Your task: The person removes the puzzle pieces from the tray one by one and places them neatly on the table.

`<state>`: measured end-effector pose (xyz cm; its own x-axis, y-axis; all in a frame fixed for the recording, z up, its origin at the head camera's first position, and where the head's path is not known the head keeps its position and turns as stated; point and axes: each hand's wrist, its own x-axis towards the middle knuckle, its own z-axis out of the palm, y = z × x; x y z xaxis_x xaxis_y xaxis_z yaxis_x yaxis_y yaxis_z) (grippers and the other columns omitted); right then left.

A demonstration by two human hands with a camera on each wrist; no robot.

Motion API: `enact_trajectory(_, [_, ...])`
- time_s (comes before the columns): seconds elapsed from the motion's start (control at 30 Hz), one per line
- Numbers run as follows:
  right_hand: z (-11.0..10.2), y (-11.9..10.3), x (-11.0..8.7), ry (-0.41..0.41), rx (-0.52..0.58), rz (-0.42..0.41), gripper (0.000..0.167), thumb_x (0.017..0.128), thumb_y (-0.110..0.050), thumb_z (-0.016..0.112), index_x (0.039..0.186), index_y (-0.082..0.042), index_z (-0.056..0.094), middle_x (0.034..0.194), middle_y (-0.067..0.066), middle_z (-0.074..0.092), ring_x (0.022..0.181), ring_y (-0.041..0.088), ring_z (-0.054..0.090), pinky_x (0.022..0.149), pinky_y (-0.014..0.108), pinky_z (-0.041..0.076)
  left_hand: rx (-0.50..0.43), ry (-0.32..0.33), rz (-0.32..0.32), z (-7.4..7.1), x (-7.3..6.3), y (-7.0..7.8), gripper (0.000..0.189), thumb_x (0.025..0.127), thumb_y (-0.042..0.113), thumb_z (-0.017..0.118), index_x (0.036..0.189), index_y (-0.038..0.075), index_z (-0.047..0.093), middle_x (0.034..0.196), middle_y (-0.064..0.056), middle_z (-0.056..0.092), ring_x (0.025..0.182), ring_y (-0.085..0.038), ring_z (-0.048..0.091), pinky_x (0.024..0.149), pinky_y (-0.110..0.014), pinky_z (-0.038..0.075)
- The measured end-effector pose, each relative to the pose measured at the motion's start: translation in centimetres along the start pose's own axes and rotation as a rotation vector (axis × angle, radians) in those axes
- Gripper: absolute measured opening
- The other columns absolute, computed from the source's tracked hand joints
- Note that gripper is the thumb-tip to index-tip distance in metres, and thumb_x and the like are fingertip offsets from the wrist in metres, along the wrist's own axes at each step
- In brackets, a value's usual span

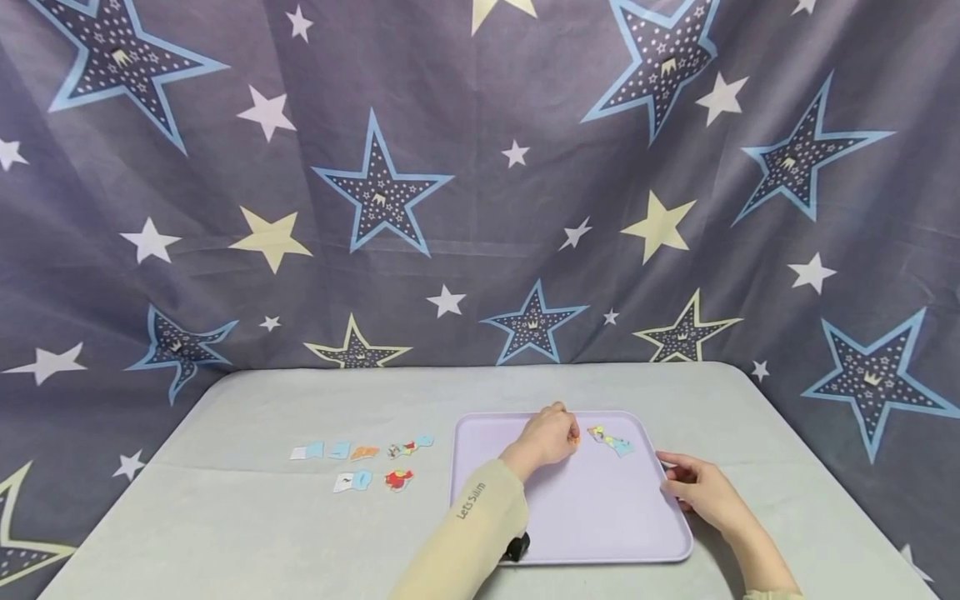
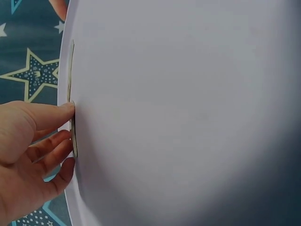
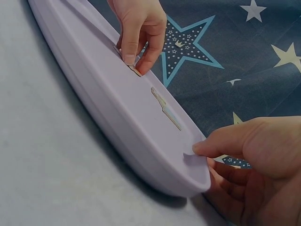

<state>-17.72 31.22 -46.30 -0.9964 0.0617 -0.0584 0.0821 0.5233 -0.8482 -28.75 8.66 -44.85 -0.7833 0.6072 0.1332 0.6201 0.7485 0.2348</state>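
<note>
A lilac tray (image 1: 592, 517) lies on the table. My left hand (image 1: 546, 437) is over its far half, pinching a thin flat puzzle piece (image 3: 135, 70) between thumb and fingers, close to the tray floor. In the head view that piece is mostly hidden by the hand, with a bit of orange showing. Beside it on the tray lies another colourful puzzle piece (image 1: 611, 440), long and narrow. At the tray's right side my right hand (image 1: 705, 493) grips the rim, thumb on top and fingers against the outside.
Left of the tray several loose puzzle pieces lie on the grey cloth, among them a red one (image 1: 398, 480), an orange one (image 1: 365, 452) and a white-and-blue one (image 1: 307, 451). A star-patterned curtain (image 1: 450, 267) hangs behind the table.
</note>
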Motion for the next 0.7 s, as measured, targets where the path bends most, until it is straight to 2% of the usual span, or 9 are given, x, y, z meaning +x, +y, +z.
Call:
enact_trajectory(0.13, [0.1,-0.1,0.1,-0.004,0.000,-0.003,0.050,0.079,0.000,0.062,0.125,0.010,0.046,0.086,0.007,0.053,0.064,0.006,0.047,0.054,0.022,0.044,0.000,0.020,0.023,-0.2,-0.2,-0.1,0.007,0.076,0.016,0.067,0.083,0.014,0.068,0.081,0.004,0.056,0.079,-0.011,0.053,0.073,-0.021,0.043])
enact_trajectory(0.37, [0.1,-0.1,0.1,-0.008,-0.006,0.003,0.050,0.080,-0.002,0.062,0.126,0.010,0.046,0.087,0.007,0.054,0.065,0.006,0.047,0.054,0.022,0.044,-0.082,0.017,0.004,-0.6,-0.5,-0.5,0.010,0.077,0.015,0.064,0.086,0.013,0.067,0.081,0.004,0.058,0.077,-0.008,0.054,0.069,-0.017,0.043])
enact_trajectory(0.7, [-0.1,0.0,0.0,-0.007,-0.020,-0.006,0.050,0.079,-0.001,0.061,0.126,0.010,0.046,0.086,0.007,0.053,0.063,0.006,0.046,0.053,0.022,0.044,-0.098,0.031,0.054,-1.9,-1.3,-0.7,0.012,0.073,0.013,0.066,0.085,0.012,0.066,0.077,0.005,0.056,0.072,-0.006,0.051,0.066,-0.015,0.041])
